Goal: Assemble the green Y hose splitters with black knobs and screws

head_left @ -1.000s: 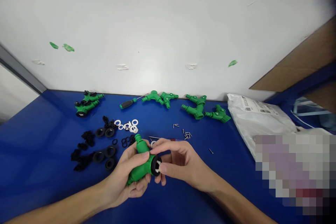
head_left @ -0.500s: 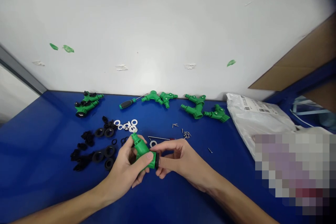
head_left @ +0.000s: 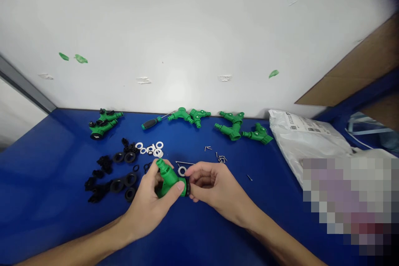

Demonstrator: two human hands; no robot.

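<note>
While left hand (head_left: 149, 207) and right hand (head_left: 212, 188) grip a fitting (head_left: 168, 178), rings (head_left: 124, 183) lie near.

Two human arms, seen from the wearer's own viewpoint. The left hand (head_left: 149, 205) and the right hand (head_left: 215, 189) are both bare. The left forearm (head_left: 77, 245) and the right forearm (head_left: 280, 239) are bare as well, uncovered from the wrist to the lower edge of the picture. Both forearms are slender and smooth, narrowing gently toward the wrists. The hands are slim, with long, thin fingers (head_left: 199, 171) and clearly marked knuckles. The nails are short and plain; the left thumbnail (head_left: 180, 184) shows as a small rounded oval. Slight blur hides any finer detail of the skin.
</note>
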